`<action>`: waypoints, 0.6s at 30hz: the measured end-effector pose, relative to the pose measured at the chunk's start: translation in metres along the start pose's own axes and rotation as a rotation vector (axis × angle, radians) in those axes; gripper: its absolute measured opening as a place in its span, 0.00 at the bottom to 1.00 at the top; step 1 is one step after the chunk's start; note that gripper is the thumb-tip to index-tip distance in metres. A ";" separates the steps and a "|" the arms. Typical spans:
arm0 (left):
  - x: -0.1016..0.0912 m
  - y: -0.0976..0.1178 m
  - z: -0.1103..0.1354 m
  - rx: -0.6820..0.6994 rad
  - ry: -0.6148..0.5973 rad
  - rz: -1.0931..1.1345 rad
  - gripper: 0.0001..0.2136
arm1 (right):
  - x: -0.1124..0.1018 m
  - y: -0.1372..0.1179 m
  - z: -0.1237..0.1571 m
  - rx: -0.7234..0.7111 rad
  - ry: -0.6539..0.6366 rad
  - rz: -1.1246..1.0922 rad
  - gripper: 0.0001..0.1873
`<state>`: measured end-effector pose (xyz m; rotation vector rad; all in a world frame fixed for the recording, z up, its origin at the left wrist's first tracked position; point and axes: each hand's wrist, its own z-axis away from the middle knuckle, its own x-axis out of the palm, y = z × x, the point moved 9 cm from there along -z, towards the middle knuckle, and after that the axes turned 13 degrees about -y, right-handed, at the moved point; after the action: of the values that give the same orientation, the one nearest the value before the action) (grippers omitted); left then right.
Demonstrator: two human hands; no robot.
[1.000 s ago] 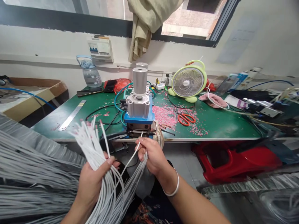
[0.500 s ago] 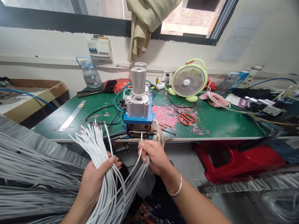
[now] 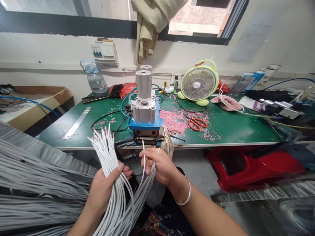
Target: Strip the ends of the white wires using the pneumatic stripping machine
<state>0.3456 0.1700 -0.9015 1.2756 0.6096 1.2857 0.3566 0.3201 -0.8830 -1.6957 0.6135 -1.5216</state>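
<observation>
My left hand (image 3: 109,182) is closed around a thick bundle of white cables (image 3: 105,154), whose reddish-tipped ends fan upward. My right hand (image 3: 158,164) pinches a single white cable (image 3: 144,154) between thumb and finger. That cable's upper end points at the lower front of a pneumatic press (image 3: 144,114) with a silver cylinder and blue plate; whether the tip is inside the press I cannot tell. More white cables (image 3: 145,188) run from under my right hand's curled fingers down toward my lap.
Pink and white cable scraps (image 3: 172,121) cover the green table (image 3: 246,127) beside the press. Orange-handled scissors (image 3: 197,124), a green fan (image 3: 199,85), a steel ruler (image 3: 78,123) and a water bottle (image 3: 94,78) are there too. A red stool (image 3: 258,170) stands at right; grey cables (image 3: 41,177) hang at left.
My left hand and its bundle have shifted right. A cable that stood apart from the bundle has left it, and my right hand now holds a cable slightly further left.
</observation>
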 end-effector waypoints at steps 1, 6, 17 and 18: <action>-0.002 0.004 0.001 0.003 0.037 0.017 0.14 | 0.001 0.000 0.000 0.017 -0.012 -0.022 0.11; -0.007 0.015 0.006 0.044 0.124 0.055 0.12 | -0.010 -0.005 0.000 -0.049 0.110 -0.191 0.10; -0.004 -0.003 -0.003 -0.034 0.016 0.098 0.13 | -0.022 -0.010 0.005 -0.107 0.080 0.023 0.13; -0.003 -0.007 -0.004 -0.061 -0.007 0.071 0.14 | -0.021 -0.010 0.006 -0.088 0.055 0.070 0.13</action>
<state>0.3440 0.1701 -0.9099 1.2605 0.5198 1.3480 0.3577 0.3438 -0.8882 -1.6842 0.7704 -1.5157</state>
